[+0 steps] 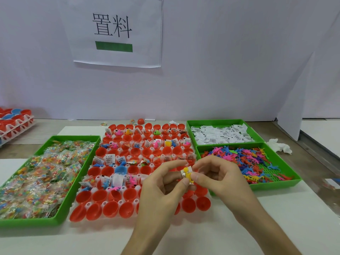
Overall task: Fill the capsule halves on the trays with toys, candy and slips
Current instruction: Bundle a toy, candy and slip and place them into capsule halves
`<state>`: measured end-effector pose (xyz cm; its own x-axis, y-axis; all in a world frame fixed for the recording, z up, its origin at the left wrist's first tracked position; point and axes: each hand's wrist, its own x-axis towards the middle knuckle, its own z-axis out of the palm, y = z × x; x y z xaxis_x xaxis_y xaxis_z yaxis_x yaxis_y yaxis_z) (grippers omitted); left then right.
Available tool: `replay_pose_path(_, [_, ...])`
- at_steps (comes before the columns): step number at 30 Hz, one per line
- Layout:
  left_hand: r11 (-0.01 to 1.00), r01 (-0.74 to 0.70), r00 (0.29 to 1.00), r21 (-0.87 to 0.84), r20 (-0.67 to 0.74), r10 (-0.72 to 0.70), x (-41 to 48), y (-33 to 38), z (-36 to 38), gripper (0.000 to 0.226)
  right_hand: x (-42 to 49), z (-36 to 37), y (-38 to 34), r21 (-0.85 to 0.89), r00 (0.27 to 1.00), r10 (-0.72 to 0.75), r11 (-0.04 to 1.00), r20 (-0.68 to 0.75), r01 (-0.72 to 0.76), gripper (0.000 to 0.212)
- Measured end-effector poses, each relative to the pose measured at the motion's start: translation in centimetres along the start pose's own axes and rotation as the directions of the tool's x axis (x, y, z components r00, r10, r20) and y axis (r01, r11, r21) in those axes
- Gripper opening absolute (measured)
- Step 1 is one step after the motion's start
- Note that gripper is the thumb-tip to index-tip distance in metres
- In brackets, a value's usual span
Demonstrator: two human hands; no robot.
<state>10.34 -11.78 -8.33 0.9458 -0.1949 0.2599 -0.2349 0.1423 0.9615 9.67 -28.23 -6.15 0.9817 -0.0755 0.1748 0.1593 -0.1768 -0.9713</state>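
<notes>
White tabletop (55, 242) before pale wall (220, 80)

view: head | faces: forward and down, toward back wall (220, 85) | range: close over capsule tray (88, 204) | single view

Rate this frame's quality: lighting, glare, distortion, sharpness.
Head view: soft, even light, only faint shadows. Head view: the candy packets glint mildly. Head view: wide-angle stretch toward the edges; the yellow toy pinched between left hand and right hand is fairly sharp, the print on the slips unreadable.
</notes>
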Motion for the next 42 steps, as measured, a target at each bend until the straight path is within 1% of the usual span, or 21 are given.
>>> replay_pose_path(3, [0.999, -0.015, 1.0, 0.038, -0.002, 0.016, 0.0, 0.1, 0.1, 0.038, 0.0, -0.1, 0.0, -0.028, 0.999, -0.016, 0.999, 0.031, 0.017, 0.025])
replay_pose_path(5, [0.995, -0.036, 0.999, 0.089, 0.003, 0.036, 0.0, 0.2, 0.2, 0.04, -0.1, -0.3, -0.2, -0.061, 0.993, -0.076, 0.995, 0.093, 0.082, 0.036])
replay_pose_path(6, [0.991, -0.052, 0.999, 0.126, 0.005, 0.052, -0.1, 0.2, 0.2, 0.043, -0.2, -0.5, -0.3, -0.068, 0.986, -0.107, 0.991, 0.128, 0.117, 0.037])
replay_pose_path(8, [0.969, -0.096, 0.995, 0.228, 0.012, 0.096, -0.1, 0.1, 0.2, 0.048, -0.3, -0.7, -0.4, -0.119, 0.975, -0.149, 0.978, 0.162, 0.169, 0.034])
replay_pose_path(11, [0.913, -0.162, 0.986, 0.374, 0.029, 0.163, -0.1, 0.1, 0.0, 0.054, -0.3, -0.5, -0.2, -0.327, 0.958, -0.257, 0.901, 0.127, 0.285, 0.026])
replay_pose_path(12, [0.897, -0.179, 0.983, 0.404, 0.028, 0.183, -0.1, 0.1, -0.1, 0.055, -0.3, -0.4, -0.1, -0.369, 0.949, -0.293, 0.874, 0.12, 0.317, 0.023])
replay_pose_path(15, [0.885, -0.18, 0.981, 0.429, 0.007, 0.196, 0.0, 0.1, -0.4, 0.06, -0.4, 0.2, 0.1, -0.406, 0.925, -0.361, 0.832, 0.118, 0.377, 0.018])
replay_pose_path(20, [0.888, -0.178, 0.976, 0.424, -0.038, 0.214, 0.1, 0.3, -1.1, 0.058, 0.3, 1.2, -0.5, -0.383, 0.905, -0.416, 0.824, 0.093, 0.418, 0.016])
replay_pose_path(22, [0.891, -0.164, 0.978, 0.422, -0.048, 0.203, 0.4, 0.6, -1.5, 0.056, 1.0, 1.7, -0.9, -0.382, 0.916, -0.39, 0.836, 0.091, 0.394, 0.015])
replay_pose_path(24, [0.888, -0.145, 0.979, 0.436, -0.067, 0.193, 0.7, 1.3, -2.1, 0.056, 1.9, 1.9, -1.5, -0.327, 0.938, -0.335, 0.88, 0.085, 0.344, 0.016])
replay_pose_path(26, [0.882, -0.1, 0.975, 0.46, -0.131, 0.179, 1.3, 2.3, -3.3, 0.054, 3.1, 2.0, -1.9, -0.302, 0.957, -0.28, 0.908, 0.077, 0.29, 0.015])
replay_pose_path(28, [0.873, -0.057, 0.956, 0.484, -0.225, 0.187, 1.8, 3.5, -5.3, 0.047, 4.4, 2.1, -2.1, -0.367, 0.969, -0.217, 0.897, 0.116, 0.245, 0.013])
replay_pose_path(29, [0.87, -0.057, 0.942, 0.49, -0.263, 0.21, 2.0, 4.1, -6.4, 0.04, 4.8, 2.3, -1.9, -0.412, 0.97, -0.186, 0.881, 0.154, 0.234, 0.012])
replay_pose_path(32, [0.831, -0.054, 0.911, 0.554, -0.314, 0.268, 2.3, 5.9, -9.8, 0.025, 5.3, 2.9, -1.2, -0.518, 0.964, -0.089, 0.829, 0.251, 0.212, 0.014])
replay_pose_path(34, [0.788, 0.022, 0.901, 0.616, -0.353, 0.251, 2.5, 6.4, -12.2, 0.021, 5.3, 2.9, -0.8, -0.573, 0.962, -0.051, 0.794, 0.269, 0.203, 0.015])
replay_pose_path(37, [0.679, 0.21, 0.882, 0.703, -0.435, 0.178, 3.2, 5.9, -16.1, 0.015, 5.3, 2.9, -0.4, -0.613, 0.967, -0.017, 0.77, 0.255, 0.175, 0.012])
replay_pose_path(40, [0.6, 0.37, 0.852, 0.709, -0.516, 0.085, 3.5, 4.3, -19.4, 0.013, 5.3, 3.3, -0.2, -0.646, 0.966, 0.011, 0.746, 0.257, 0.163, 0.011])
replay_pose_path(42, [0.541, 0.421, 0.841, 0.728, -0.537, 0.07, 3.3, 2.9, -20.8, 0.01, 5.4, 3.6, -0.1, -0.663, 0.966, 0.022, 0.732, 0.256, 0.159, 0.01])
